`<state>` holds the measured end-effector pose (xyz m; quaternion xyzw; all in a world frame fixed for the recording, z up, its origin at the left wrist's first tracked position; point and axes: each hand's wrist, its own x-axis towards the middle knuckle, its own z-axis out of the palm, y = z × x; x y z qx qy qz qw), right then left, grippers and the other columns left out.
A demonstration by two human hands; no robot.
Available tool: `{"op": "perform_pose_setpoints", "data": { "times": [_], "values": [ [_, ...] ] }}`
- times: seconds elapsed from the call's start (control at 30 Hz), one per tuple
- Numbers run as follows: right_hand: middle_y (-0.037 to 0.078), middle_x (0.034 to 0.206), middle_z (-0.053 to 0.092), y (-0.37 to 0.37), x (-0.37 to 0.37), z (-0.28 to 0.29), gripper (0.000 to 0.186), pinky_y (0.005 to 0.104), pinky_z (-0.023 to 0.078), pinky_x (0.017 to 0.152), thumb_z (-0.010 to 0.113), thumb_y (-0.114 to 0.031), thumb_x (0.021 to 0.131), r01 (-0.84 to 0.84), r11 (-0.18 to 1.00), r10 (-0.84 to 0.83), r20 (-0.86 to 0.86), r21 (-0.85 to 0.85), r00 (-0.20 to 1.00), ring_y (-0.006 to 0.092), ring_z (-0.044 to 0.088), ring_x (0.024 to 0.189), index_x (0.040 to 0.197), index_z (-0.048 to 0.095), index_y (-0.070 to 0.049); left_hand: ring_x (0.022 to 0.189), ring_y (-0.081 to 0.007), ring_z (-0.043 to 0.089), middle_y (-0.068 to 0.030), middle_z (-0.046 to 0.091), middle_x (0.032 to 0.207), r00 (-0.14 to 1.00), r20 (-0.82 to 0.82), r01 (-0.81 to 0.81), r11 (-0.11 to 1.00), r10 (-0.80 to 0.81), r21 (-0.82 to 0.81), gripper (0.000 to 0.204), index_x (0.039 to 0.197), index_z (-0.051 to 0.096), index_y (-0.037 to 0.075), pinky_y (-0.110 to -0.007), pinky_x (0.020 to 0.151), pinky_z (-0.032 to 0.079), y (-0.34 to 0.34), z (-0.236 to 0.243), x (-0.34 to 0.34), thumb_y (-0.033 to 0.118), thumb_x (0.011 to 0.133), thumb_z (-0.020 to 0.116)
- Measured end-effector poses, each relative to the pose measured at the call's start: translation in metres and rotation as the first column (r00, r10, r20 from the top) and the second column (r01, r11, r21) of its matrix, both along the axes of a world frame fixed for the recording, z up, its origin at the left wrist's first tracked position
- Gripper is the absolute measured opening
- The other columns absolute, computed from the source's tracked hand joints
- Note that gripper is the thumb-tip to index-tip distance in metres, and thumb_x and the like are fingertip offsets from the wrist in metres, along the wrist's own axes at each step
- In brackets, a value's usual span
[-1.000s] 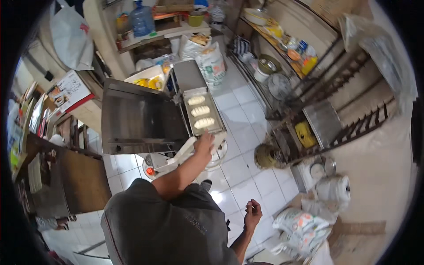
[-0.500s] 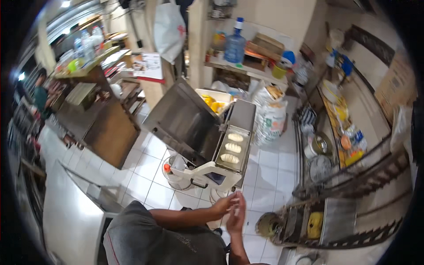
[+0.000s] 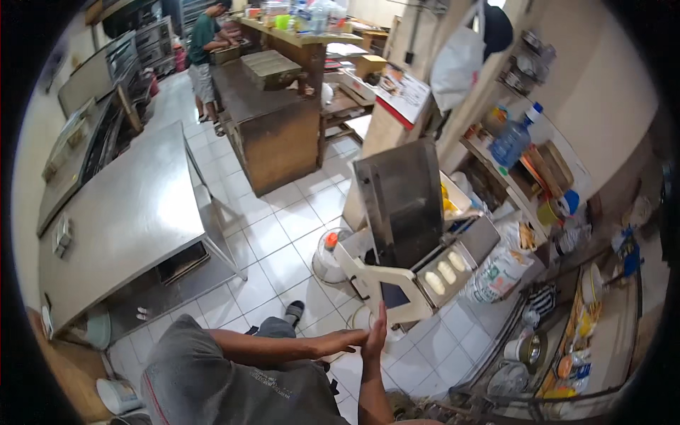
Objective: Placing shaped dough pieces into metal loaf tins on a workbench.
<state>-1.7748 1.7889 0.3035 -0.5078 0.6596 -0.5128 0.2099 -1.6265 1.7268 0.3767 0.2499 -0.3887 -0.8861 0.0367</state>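
In front of my body, my left hand (image 3: 341,343) reaches across with its fingers stretched out, the tips against the palm of my right hand (image 3: 375,336). The right hand is held upright, seen edge-on, its fingers straight. I see nothing held in either one. Just beyond them stands a white-sided dough machine (image 3: 393,301) with a tilted grey metal panel (image 3: 402,202). On its right end is a tray holding three pale, ridged rolls of dough (image 3: 447,272). My hands are apart from the machine.
A steel-topped table (image 3: 134,205) stands at left, and a wooden counter (image 3: 280,142) farther back. Another person (image 3: 206,53) works at the far counter. A lidded bucket (image 3: 327,262) sits left of the machine, with a white sack (image 3: 498,273) to its right. Shelves of pots line the right.
The view has swung left, bringing the steel table and the other person more fully into sight. My hands stay together, the left fingers now lying against the right palm.
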Motion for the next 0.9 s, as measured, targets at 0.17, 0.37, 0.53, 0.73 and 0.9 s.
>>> {"op": "perform_pose_setpoints", "data": {
  "times": [0.17, 0.37, 0.53, 0.73, 0.9],
  "values": [
    [0.024, 0.165, 0.035, -0.059, 0.017, -0.066, 0.089, 0.0532, 0.025, 0.124, 0.035, -0.070, 0.103, -0.179, 0.980, 0.163, 0.866, -0.087, 0.473, 0.0407, 0.035, 0.151, 0.161, 0.032, -0.002, 0.137, -0.0339, 0.050, -0.0087, 0.053, 0.151, 0.992, -0.104, -0.010, 0.803, -0.065, -0.596, 0.058, 0.149, 0.054, 0.009, -0.050, 0.120, 0.034, -0.060, 0.041, 0.034, 0.048, 0.106, 0.054],
    [0.022, 0.161, 0.041, -0.208, 0.177, 0.019, 0.095, 0.0506, 0.030, 0.123, 0.035, -0.074, 0.101, -0.503, 0.800, 0.356, 0.934, -0.327, -0.041, 0.0429, 0.044, 0.144, 0.161, 0.029, -0.001, 0.141, -0.0353, 0.048, -0.0116, 0.050, 0.155, 0.927, -0.304, -0.251, -0.239, 0.221, -0.938, 0.060, 0.147, 0.057, 0.011, -0.054, 0.121, 0.029, -0.167, 0.015, 0.108, 0.049, 0.101, 0.058],
    [0.020, 0.163, 0.039, -0.296, 0.228, 0.018, 0.088, 0.0535, 0.029, 0.122, 0.037, -0.068, 0.102, -0.583, 0.600, 0.629, 0.773, -0.548, -0.081, 0.0410, 0.040, 0.147, 0.163, 0.028, -0.005, 0.138, -0.0353, 0.049, -0.0144, 0.050, 0.153, 0.877, -0.344, -0.155, -0.480, 0.336, -0.863, 0.065, 0.146, 0.057, 0.012, -0.058, 0.119, 0.028, -0.264, -0.003, 0.218, 0.055, 0.097, 0.059],
    [0.019, 0.165, 0.036, -0.383, 0.293, 0.137, 0.076, 0.0552, 0.025, 0.123, 0.039, -0.056, 0.106, -0.797, 0.588, 0.574, 0.766, -0.140, 0.289, 0.0370, 0.038, 0.150, 0.163, 0.032, -0.007, 0.138, -0.0347, 0.049, -0.0170, 0.052, 0.152, 0.656, -0.316, -0.488, 0.066, 0.685, -0.870, 0.069, 0.150, 0.051, 0.008, -0.052, 0.123, 0.024, -0.353, -0.010, 0.286, 0.059, 0.103, 0.044],
    [0.018, 0.165, 0.038, -0.439, 0.331, 0.127, 0.070, 0.0486, 0.026, 0.123, 0.039, -0.050, 0.107, -0.701, 0.669, 0.724, -0.001, -0.247, 0.690, 0.0338, 0.040, 0.148, 0.163, 0.033, -0.007, 0.135, -0.0326, 0.053, -0.0166, 0.054, 0.150, 0.483, -0.364, -0.874, 0.419, 0.796, -0.244, 0.070, 0.151, 0.048, 0.005, -0.048, 0.122, 0.029, -0.391, 0.032, 0.268, 0.058, 0.108, 0.033]
  ]
}}
